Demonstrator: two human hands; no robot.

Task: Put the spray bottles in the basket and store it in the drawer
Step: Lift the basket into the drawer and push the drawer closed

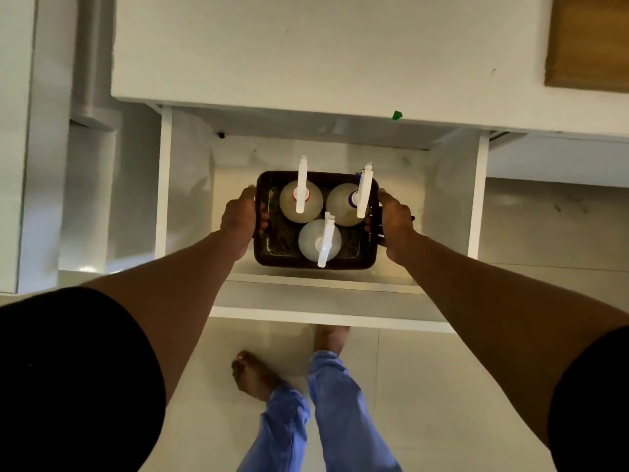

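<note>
A dark rectangular basket sits inside or just over the open white drawer, seen from straight above. Three spray bottles stand upright in it: one with a red collar at the back left, one with a blue collar at the back right, and a clear white one at the front. My left hand grips the basket's left rim. My right hand grips its right rim. Whether the basket rests on the drawer floor I cannot tell.
The white countertop overhangs the drawer's back. A wooden board lies at the counter's far right. The drawer's front panel is just ahead of my bare feet on the tiled floor. White cabinet fronts stand to the left.
</note>
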